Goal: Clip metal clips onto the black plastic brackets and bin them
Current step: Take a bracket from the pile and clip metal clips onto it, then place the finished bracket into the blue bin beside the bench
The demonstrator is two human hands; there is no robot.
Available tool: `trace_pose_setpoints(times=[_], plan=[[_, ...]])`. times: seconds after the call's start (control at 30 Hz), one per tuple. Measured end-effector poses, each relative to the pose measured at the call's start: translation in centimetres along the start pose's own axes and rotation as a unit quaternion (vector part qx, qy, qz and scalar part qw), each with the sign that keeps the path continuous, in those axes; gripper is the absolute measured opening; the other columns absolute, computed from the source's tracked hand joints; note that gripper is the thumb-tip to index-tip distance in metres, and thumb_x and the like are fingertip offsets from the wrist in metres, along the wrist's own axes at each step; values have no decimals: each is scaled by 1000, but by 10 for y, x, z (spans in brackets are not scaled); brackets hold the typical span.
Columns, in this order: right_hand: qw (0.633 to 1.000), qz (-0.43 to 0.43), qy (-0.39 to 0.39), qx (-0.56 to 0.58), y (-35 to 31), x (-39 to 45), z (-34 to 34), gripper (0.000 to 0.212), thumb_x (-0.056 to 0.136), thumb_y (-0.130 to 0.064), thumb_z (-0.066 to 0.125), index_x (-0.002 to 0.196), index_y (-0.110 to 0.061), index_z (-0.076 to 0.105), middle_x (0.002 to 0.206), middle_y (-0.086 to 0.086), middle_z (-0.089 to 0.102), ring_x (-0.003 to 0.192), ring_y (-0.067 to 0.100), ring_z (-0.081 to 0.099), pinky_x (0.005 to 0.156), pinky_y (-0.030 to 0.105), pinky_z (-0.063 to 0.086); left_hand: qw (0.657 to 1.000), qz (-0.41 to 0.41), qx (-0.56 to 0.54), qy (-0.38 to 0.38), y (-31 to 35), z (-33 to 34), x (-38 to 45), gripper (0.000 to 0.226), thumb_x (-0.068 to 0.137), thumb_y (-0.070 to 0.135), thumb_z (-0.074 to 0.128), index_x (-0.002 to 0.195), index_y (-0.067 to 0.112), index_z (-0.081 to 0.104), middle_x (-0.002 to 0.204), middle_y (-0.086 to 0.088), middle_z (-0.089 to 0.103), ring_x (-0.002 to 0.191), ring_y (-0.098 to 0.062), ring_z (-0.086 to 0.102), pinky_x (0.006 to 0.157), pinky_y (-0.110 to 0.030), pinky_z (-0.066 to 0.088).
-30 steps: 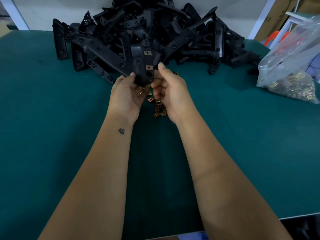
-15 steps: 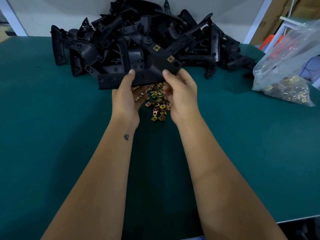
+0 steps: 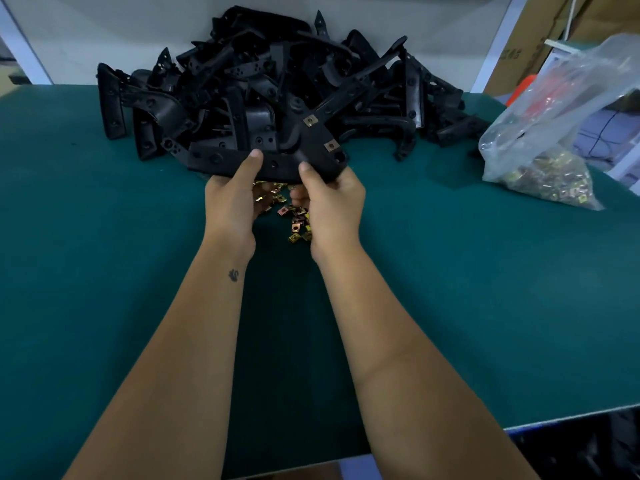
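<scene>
Head view: both hands hold one black bracket (image 3: 277, 161) just above the green table (image 3: 104, 271), in front of the big bracket pile (image 3: 270, 81). Left hand (image 3: 232, 206) grips the long arm of the bracket, thumb on top, fingers curled under. Right hand (image 3: 332, 202) grips the angled end near the corner, thumb on top. Two metal clips show on that end, upper clip (image 3: 310, 120) and lower clip (image 3: 331, 145); whether either is fully seated, cannot tell.

Risks, as a judgement: a half-seated clip could pop off if the bracket is swung toward a bin. The far end of the bracket sits very near the pile and could snag and pull parts down. Loose clips (image 3: 294, 216) lie on the table right under the hands, so a dropping wrist could scatter them off the near edge.

Containers: clear plastic bag (image 3: 554, 133) at right, mouth slumped open, holds a heap of gold-coloured bagged clips (image 3: 550, 181) in its lower corner; something red is visible through its upper part, unclear what. No bin in view
</scene>
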State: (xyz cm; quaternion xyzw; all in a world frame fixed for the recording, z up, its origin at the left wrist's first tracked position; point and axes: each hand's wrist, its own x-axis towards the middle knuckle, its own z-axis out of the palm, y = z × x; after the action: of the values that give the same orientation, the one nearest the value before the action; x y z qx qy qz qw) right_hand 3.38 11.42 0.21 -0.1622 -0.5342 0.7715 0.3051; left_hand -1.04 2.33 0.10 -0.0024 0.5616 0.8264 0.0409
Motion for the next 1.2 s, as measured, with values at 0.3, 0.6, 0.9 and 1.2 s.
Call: trace_pose_setpoints(times=[0.3, 0.6, 0.9, 1.2], plan=[[995, -24, 100, -9, -27, -22, -56, 9, 93, -5, 62, 90, -14, 63, 73, 0, 65, 43, 5, 55, 46, 21, 48, 990, 35, 125, -53, -5, 41, -44, 21, 86, 41, 71, 66, 36, 72, 73, 21, 71, 75, 4, 67, 76, -21, 53], [936, -50, 208, 279, -84, -59, -180, 13, 95, -4, 59, 85, -13, 60, 65, 0, 51, 55, 12, 40, 56, 27, 36, 976, -2, 58, -211, -56, 169, -182, 24, 92, 21, 68, 68, 19, 66, 58, 8, 67, 54, -7, 62, 57, -24, 51], [865, -190, 400, 236, -133, -134, -338, 20, 97, 2, 54, 85, -14, 59, 56, -7, 55, 41, 6, 36, 42, 17, 34, 884, -158, 123, -422, -92, 214, -285, 17, 99, 17, 59, 84, 17, 65, 81, 1, 71, 64, -8, 61, 64, -18, 57], [789, 54, 608, 62, -107, -209, -445, 17, 93, -6, 60, 79, -15, 55, 58, -1, 45, 40, 10, 38, 44, 24, 32, 773, -199, 264, -542, -112, 223, -315, 17, 101, 22, 50, 95, 20, 66, 76, 5, 71, 65, -10, 62, 62, -21, 54]])
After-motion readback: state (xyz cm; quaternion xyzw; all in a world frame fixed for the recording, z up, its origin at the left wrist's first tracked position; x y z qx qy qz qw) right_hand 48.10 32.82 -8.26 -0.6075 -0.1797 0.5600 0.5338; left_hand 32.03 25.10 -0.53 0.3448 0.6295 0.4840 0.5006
